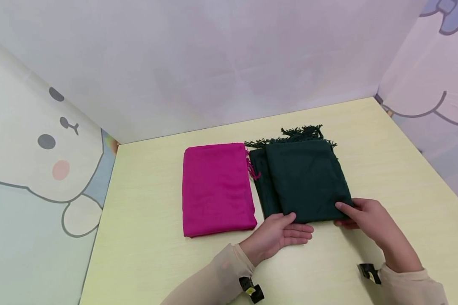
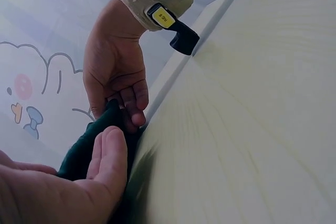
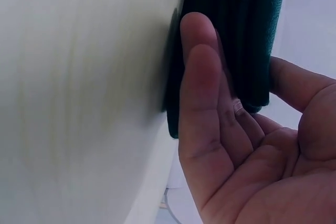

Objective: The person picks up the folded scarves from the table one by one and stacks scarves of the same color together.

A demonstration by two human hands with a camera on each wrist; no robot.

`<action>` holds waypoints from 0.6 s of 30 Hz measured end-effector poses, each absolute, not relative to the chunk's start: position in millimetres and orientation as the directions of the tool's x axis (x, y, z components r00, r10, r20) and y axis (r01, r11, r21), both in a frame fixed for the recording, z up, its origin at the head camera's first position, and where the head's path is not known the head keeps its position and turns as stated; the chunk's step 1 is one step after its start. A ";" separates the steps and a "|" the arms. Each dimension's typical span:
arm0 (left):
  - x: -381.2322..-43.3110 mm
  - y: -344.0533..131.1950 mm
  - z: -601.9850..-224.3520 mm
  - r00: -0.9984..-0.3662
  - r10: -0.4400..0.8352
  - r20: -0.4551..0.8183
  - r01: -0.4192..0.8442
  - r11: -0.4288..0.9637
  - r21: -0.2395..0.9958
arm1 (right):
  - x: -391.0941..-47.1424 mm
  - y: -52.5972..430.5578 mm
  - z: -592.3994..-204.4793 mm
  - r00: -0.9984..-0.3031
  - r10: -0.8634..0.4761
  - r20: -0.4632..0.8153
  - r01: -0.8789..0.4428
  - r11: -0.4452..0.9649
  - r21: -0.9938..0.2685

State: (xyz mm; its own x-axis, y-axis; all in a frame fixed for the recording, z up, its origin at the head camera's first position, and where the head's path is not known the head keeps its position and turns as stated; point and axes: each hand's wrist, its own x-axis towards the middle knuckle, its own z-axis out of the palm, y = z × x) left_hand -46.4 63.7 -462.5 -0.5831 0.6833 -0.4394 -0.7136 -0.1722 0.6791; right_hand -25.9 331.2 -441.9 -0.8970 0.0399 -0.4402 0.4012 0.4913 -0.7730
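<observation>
A dark green fringed scarf (image 1: 309,182) lies folded on the table, its upper part shifted rightward over a lower layer. At its front right corner my right hand (image 1: 366,216) pinches the folded layers, thumb on top and fingers underneath. The right wrist view shows that hand (image 3: 252,145) around the stacked folds of the scarf (image 3: 247,35). My left hand (image 1: 276,235) touches the front left edge with its thumb at the cloth and its fingers straight along the front. Up close, the left hand's fingers (image 2: 111,153) lie against the scarf's edge (image 2: 86,148).
A magenta scarf (image 1: 218,190), folded into a rectangle, lies left of the green one, its tassels touching or nearly touching it. Green fringe (image 1: 301,133) spreads at the back. The pale yellow table (image 1: 145,203) is bordered by curtains with cartoon prints (image 1: 57,144).
</observation>
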 end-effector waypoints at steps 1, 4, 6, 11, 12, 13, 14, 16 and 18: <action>-46.3 63.7 -462.1 -0.587 0.678 -0.443 -0.713 -0.173 0.680 | -26.1 331.2 -441.5 -0.897 0.038 -0.440 0.400 0.490 -0.775; -46.5 64.1 -461.0 -0.594 0.666 -0.452 -0.712 -0.174 0.680 | -26.8 331.2 -440.2 -0.899 0.029 -0.438 0.396 0.482 -0.781; -46.7 64.2 -461.0 -0.598 0.661 -0.454 -0.712 -0.177 0.679 | -27.4 331.1 -439.7 -0.899 0.025 -0.437 0.395 0.478 -0.784; -46.3 63.8 -461.5 -0.614 0.643 -0.457 -0.697 -0.170 0.697 | -28.4 331.7 -438.2 -0.892 0.022 -0.451 0.403 0.489 -0.773; -46.0 63.6 -461.2 -0.624 0.632 -0.459 -0.686 -0.161 0.710 | -28.8 332.6 -437.9 -0.891 0.021 -0.454 0.404 0.493 -0.770; -45.8 63.1 -460.6 -0.635 0.619 -0.462 -0.674 -0.151 0.723 | -28.9 333.3 -437.7 -0.889 0.021 -0.457 0.406 0.497 -0.767; -45.6 62.4 -459.7 -0.647 0.605 -0.465 -0.660 -0.138 0.738 | -28.9 334.2 -437.4 -0.888 0.023 -0.459 0.407 0.503 -0.763; -45.4 59.7 -456.6 -0.666 0.580 -0.469 -0.630 -0.102 0.770 | -28.5 336.4 -436.7 -0.891 0.035 -0.453 0.402 0.523 -0.752; -45.9 55.4 -452.2 -0.680 0.562 -0.470 -0.597 -0.052 0.801 | -28.1 339.1 -435.9 -0.900 0.057 -0.432 0.389 0.550 -0.739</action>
State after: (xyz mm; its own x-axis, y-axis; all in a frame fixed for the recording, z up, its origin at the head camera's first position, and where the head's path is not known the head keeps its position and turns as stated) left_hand -45.9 55.4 -452.2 -0.6803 0.5623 -0.4702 -0.5967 -0.0523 0.8008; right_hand -28.1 339.1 -435.9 -0.9001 0.0572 -0.4318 0.3895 0.5497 -0.7390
